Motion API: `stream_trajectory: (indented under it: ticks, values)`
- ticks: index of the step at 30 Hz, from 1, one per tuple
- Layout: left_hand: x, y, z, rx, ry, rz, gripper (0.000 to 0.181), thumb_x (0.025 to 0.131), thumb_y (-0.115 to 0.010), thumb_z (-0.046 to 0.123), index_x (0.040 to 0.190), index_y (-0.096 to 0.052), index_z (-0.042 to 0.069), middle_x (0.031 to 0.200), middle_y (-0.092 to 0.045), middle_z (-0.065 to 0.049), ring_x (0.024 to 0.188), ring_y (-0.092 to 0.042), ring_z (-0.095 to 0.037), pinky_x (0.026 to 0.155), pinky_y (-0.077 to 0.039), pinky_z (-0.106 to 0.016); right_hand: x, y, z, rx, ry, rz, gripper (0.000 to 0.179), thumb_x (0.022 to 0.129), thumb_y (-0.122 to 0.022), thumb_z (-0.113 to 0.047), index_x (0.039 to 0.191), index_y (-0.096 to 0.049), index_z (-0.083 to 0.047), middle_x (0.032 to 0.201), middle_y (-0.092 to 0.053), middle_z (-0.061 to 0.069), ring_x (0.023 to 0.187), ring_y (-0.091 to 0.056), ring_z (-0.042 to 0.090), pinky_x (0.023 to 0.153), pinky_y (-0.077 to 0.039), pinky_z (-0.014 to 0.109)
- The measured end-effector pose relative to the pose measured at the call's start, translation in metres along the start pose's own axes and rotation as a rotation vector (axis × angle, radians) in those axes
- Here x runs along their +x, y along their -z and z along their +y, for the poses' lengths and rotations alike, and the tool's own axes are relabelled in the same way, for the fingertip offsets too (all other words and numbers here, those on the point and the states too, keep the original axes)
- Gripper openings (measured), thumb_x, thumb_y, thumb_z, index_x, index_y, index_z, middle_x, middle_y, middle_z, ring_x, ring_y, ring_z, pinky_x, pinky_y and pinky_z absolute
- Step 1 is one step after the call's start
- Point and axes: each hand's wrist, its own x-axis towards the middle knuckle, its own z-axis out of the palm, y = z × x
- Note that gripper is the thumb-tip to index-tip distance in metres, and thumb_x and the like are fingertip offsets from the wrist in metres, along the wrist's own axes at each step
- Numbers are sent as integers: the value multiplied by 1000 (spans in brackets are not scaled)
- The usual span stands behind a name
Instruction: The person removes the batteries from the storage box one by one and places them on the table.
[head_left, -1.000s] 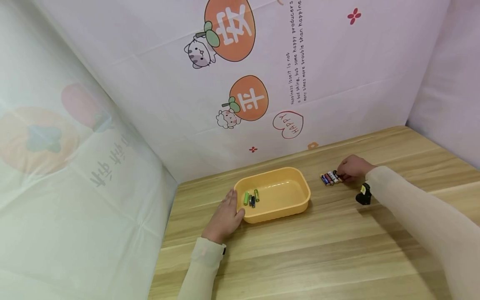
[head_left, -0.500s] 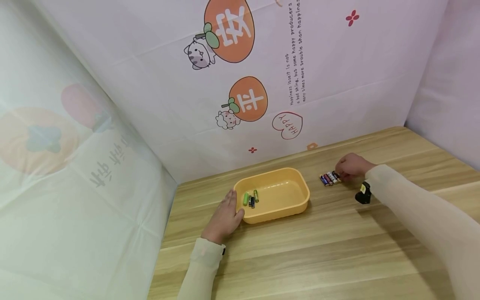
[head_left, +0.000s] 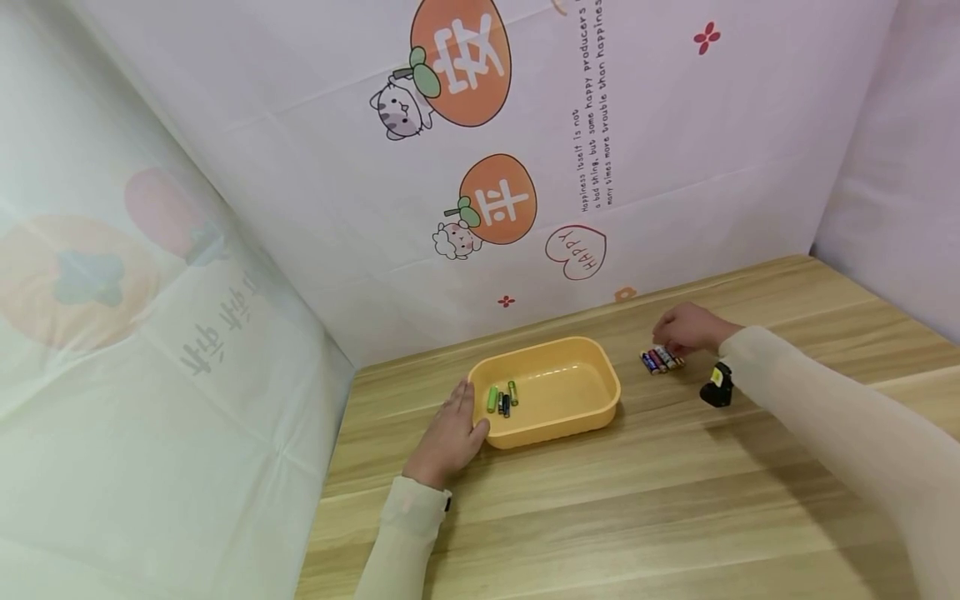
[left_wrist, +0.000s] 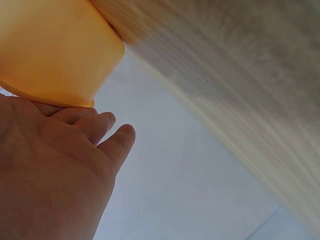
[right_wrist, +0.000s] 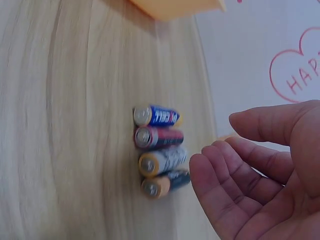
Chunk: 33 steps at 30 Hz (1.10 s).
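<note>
Movement: right hand (head_left: 692, 328) shifted slightly toward tray (head_left: 558, 427).
Tray: left hand (head_left: 447, 438) against end, fingers extended.
Right hand: relaxed, holding nothing, beside battery row (right_wrist: 166, 156).
Battery row: right of tray; long axes wallward, silver ends apparently nearward.

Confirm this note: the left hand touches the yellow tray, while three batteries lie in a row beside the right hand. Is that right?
Not quite: four batteries lie in that row beside the right hand, as the right wrist view shows. The left hand does touch the yellow tray.
</note>
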Motion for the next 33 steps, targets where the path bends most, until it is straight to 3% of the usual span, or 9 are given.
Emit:
stream_trajectory:
  ticks: [17, 33]
  values:
    - [-1, 1, 1, 3, -21, 11, 67, 103, -35, 34, 155, -11, 0, 161, -9, -12, 147, -9, -22, 116, -16, -40, 7, -16, -35, 6, 45, -14, 35, 94, -58, -11, 120, -58, 12, 109, -63, 24, 92, -65, 35, 77, -56, 42]
    - [-1, 2, 0, 2, -21, 18, 67, 103, -36, 34, 155, -12, 0, 160, -13, -15, 147, -10, -23, 116, -17, -41, 10, -30, -64, 26, 50, -63, 33, 94, -60, -11, 119, -59, 10, 102, -64, 16, 89, -64, 29, 76, -57, 38]
